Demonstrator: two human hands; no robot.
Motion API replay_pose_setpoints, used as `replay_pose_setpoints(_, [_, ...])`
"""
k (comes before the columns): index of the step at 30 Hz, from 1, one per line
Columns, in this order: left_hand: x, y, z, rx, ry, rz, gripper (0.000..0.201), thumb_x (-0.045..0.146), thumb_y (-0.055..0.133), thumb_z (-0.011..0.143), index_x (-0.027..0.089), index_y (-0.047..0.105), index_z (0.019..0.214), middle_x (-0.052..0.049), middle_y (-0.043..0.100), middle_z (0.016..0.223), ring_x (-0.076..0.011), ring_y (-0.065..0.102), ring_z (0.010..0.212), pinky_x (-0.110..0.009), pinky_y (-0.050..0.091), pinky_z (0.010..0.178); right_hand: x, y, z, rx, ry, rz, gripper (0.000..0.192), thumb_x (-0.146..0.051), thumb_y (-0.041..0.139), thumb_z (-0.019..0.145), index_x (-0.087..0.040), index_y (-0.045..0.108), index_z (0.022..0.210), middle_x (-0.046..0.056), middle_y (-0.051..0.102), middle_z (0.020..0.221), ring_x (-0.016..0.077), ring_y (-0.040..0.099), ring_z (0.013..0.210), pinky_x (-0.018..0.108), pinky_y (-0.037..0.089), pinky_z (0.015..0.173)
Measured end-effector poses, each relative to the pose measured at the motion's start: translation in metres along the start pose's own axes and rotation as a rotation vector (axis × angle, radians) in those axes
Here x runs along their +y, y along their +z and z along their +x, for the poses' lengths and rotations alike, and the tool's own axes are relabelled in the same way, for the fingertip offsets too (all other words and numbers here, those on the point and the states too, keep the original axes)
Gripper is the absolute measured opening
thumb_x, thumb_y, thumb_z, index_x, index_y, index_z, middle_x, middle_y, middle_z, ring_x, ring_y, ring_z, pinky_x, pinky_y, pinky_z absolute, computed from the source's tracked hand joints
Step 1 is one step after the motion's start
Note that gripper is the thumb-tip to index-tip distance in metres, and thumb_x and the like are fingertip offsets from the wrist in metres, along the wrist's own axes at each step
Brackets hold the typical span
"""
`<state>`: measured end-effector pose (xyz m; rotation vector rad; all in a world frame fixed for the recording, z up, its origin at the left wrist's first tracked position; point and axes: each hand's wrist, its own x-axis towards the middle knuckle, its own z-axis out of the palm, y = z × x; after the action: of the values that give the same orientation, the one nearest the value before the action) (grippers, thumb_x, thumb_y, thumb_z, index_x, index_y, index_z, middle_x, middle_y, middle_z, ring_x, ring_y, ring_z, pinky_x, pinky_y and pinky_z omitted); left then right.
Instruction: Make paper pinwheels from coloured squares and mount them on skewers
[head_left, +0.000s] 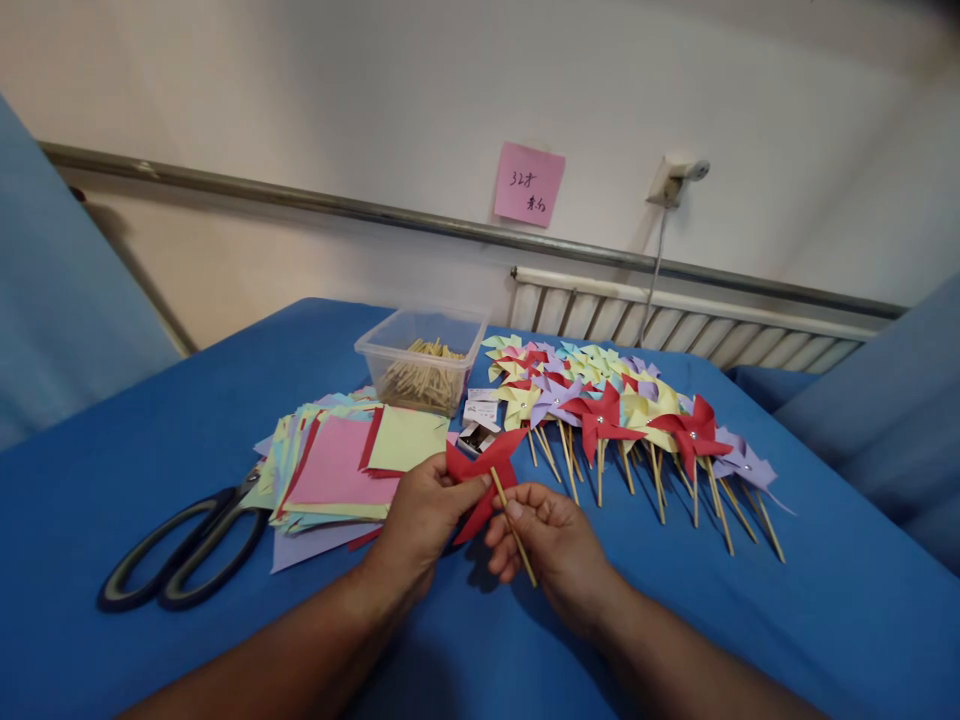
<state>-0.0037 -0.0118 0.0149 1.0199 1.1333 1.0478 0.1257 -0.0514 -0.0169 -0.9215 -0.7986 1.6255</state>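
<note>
The left hand point(420, 515) pinches a red pinwheel point(480, 478) just in front of the paper stack point(337, 470). The right hand point(551, 535) is closed on a wooden stick point(513, 525), whose top touches the pinwheel. The scissors point(187, 550) lie left of the stack, and finished pinwheels point(637, 420) lie to its right.

A makeshift craft workroom: a blue cloth-covered table point(187, 400) against a plain white wall point(375, 90) (a handwritten pink paper note point(529, 184) stuck on it), a white ribbed radiator point(675, 330) behind.
</note>
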Motion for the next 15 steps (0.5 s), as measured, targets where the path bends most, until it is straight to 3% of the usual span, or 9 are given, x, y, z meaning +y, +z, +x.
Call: replay_pose_setpoints(15, [0.0018, 0.0007, -0.0008, -0.008, -0.015, -0.009, 0.022, 0.030, 0.077, 0.061, 0.016, 0.062, 0.071, -0.001, 0.068, 0.061, -0.0135, 0.059, 0.051, -0.023, 0.043, 0.049, -0.0004, -0.0004, 0.0011, -0.028, -0.012, -0.020, 0.041, -0.049, 0.073, 0.070, -0.016, 0.051, 0.078, 0.000, 0.067, 0.058, 0.0113, 0.062, 0.041, 0.017, 0.044, 0.038])
